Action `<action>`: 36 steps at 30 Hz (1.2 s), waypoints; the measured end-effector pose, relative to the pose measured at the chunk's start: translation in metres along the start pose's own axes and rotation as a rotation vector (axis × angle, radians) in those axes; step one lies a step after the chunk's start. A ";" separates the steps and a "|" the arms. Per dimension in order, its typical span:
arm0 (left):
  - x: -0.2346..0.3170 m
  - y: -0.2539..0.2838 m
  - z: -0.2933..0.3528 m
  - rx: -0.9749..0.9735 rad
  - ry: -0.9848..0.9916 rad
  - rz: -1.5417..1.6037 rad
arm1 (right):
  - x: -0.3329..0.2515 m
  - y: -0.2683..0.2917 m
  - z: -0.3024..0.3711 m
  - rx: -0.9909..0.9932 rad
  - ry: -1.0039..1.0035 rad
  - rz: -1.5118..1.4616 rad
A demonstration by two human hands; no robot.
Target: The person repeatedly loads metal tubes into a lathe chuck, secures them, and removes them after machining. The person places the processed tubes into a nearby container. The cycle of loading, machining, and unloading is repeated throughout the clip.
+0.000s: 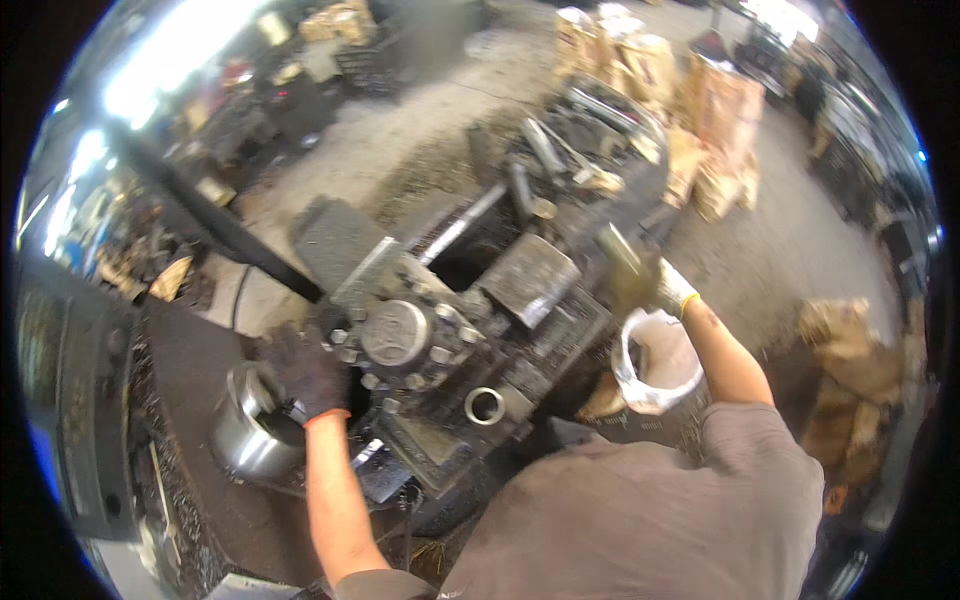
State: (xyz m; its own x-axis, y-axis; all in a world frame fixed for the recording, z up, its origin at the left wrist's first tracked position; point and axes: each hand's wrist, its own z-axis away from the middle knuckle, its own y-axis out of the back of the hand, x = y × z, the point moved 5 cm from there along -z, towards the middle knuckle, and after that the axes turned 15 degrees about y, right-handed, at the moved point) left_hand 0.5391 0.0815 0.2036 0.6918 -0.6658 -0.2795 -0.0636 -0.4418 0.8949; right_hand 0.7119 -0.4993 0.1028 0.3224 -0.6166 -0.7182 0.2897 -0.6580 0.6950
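My left hand (302,372), in a dark glove with an orange cuff, is beside a shiny metal cylinder (255,440) and left of a bolted tool post (395,335). Its fingers look stretched out, though they are dark against dark metal. My right hand (675,287), in a pale glove with a yellow cuff, reaches out at the machine's right side. Motion smears its fingers and a brownish shape with a bright metallic streak at them. A metal ring (485,406) lies on the machine nearest my body.
A white-lined open sack (658,365) stands below my right forearm. Metal bars and tools (560,150) lie at the machine's far end. Brown paper sacks (722,120) stand behind it. A dark slanting bar (225,235) crosses the left side. Chips (180,500) lie at lower left.
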 end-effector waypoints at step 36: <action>-0.257 -0.132 0.461 0.344 1.527 1.971 | -0.374 -0.239 -0.238 -0.919 1.238 0.445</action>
State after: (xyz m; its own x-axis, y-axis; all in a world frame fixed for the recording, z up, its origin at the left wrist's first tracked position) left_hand 0.0376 0.0338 -0.0035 -0.4607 0.3460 0.8173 -0.8802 -0.2966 -0.3706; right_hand 0.7368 -0.0085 0.2140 0.8892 0.3343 -0.3124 0.2479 0.2218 0.9430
